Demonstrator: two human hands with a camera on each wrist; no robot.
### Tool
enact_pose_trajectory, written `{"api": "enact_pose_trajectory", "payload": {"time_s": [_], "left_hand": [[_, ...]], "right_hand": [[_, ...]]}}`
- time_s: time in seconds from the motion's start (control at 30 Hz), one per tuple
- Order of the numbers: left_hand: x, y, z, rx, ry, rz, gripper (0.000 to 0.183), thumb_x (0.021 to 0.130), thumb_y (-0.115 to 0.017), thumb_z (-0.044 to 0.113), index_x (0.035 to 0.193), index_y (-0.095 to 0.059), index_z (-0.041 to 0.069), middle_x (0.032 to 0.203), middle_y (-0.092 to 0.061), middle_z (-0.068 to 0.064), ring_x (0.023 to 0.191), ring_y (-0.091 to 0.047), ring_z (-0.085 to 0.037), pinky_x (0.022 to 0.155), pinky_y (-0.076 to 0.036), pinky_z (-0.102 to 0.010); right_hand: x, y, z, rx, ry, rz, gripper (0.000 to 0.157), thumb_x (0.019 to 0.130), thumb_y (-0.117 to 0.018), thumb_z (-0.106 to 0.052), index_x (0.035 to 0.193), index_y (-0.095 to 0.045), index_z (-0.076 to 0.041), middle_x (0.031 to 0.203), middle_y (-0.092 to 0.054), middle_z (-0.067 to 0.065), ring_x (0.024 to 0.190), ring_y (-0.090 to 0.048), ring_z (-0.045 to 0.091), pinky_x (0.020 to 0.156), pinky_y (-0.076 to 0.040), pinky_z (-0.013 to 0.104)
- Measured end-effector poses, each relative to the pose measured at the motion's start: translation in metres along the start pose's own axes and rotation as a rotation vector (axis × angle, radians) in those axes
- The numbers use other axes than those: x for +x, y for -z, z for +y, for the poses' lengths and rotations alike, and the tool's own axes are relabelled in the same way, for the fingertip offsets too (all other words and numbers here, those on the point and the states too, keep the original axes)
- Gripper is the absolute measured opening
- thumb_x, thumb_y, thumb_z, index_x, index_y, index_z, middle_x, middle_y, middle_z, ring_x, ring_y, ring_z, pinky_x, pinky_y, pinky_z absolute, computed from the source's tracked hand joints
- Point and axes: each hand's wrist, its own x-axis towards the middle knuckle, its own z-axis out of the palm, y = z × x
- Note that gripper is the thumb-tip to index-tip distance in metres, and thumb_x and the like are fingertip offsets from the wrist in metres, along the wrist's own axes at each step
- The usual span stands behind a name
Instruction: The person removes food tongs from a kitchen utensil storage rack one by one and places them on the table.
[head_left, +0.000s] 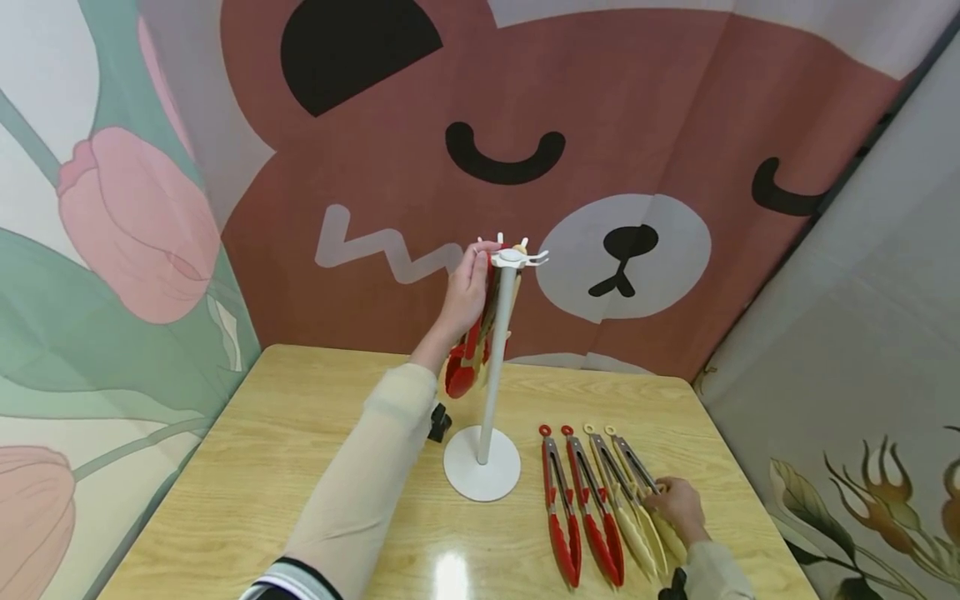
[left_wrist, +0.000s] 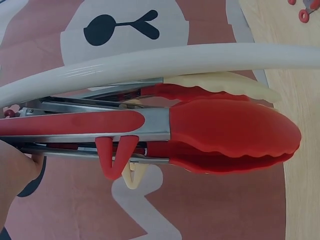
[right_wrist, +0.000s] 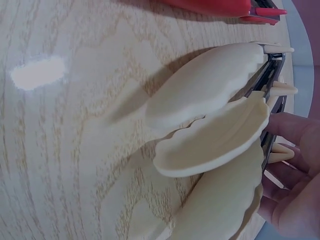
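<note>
Near the top of the white stand, my left hand pinches the upper end of red tongs beside a hook. The red silicone tips point down toward the table; other red and cream tongs hang close behind them. Low on the right, my right hand grips the rightmost cream tongs at their metal arms, its fingers partly hidden beneath. A second pair of cream tongs lies alongside. In the right wrist view my right hand is at the right edge.
Two red-tipped tongs lie left of the cream ones on the wooden table. The stand's round base is left of them. Behind is a bear-print cloth; a pale curtain hangs at right.
</note>
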Motion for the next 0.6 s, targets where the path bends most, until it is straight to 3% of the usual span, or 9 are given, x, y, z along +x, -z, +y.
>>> {"api": "enact_pose_trajectory", "payload": {"time_s": [0.13, 0.3, 0.37, 0.5, 0.6], "left_hand": [[-0.001, 0.001, 0.001, -0.008, 0.003, 0.000, 0.031, 0.098, -0.032, 0.016, 0.120, -0.047, 0.000, 0.117, -0.052, -0.016, 0.104, -0.047, -0.022, 0.090, -0.036, -0.032], [-0.006, 0.005, 0.019, -0.008, 0.007, -0.007, 0.032, 0.097, -0.033, 0.010, 0.123, -0.044, -0.005, 0.125, -0.047, -0.020, 0.116, -0.042, -0.026, 0.096, -0.031, -0.031], [-0.007, 0.006, 0.017, 0.004, 0.013, -0.010, 0.034, 0.098, -0.033, 0.011, 0.127, -0.042, -0.003, 0.129, -0.044, -0.019, 0.119, -0.039, -0.026, 0.098, -0.030, -0.032], [-0.005, 0.007, -0.003, 0.021, 0.012, -0.005, 0.039, 0.098, -0.034, 0.020, 0.134, -0.038, 0.006, 0.133, -0.042, -0.012, 0.121, -0.038, -0.018, 0.098, -0.030, -0.030], [-0.007, 0.007, -0.002, 0.036, 0.031, 0.001, 0.039, 0.097, -0.036, 0.021, 0.134, -0.037, 0.008, 0.130, -0.043, -0.011, 0.116, -0.042, -0.017, 0.094, -0.034, -0.030]], "right_hand": [[0.001, -0.003, 0.003, -0.008, 0.034, 0.008, 0.046, 0.069, -0.069, -0.009, 0.103, -0.052, 0.016, 0.094, -0.055, 0.030, 0.076, -0.055, 0.030, 0.062, -0.046, 0.040], [0.001, -0.006, 0.003, -0.008, 0.088, 0.010, 0.051, 0.072, -0.066, -0.010, 0.107, -0.047, 0.021, 0.102, -0.051, 0.037, 0.087, -0.053, 0.044, 0.067, -0.046, 0.044], [0.000, -0.006, 0.003, 0.001, 0.108, 0.011, 0.051, 0.075, -0.064, -0.010, 0.109, -0.044, 0.023, 0.103, -0.049, 0.039, 0.087, -0.053, 0.045, 0.065, -0.047, 0.044], [0.000, -0.005, 0.000, 0.024, 0.106, 0.018, 0.053, 0.077, -0.061, -0.012, 0.112, -0.042, 0.022, 0.104, -0.049, 0.039, 0.084, -0.054, 0.043, 0.063, -0.047, 0.043], [0.000, -0.004, -0.003, 0.048, 0.090, 0.023, 0.053, 0.078, -0.060, -0.014, 0.114, -0.042, 0.021, 0.106, -0.048, 0.039, 0.088, -0.052, 0.045, 0.067, -0.046, 0.045]]}}
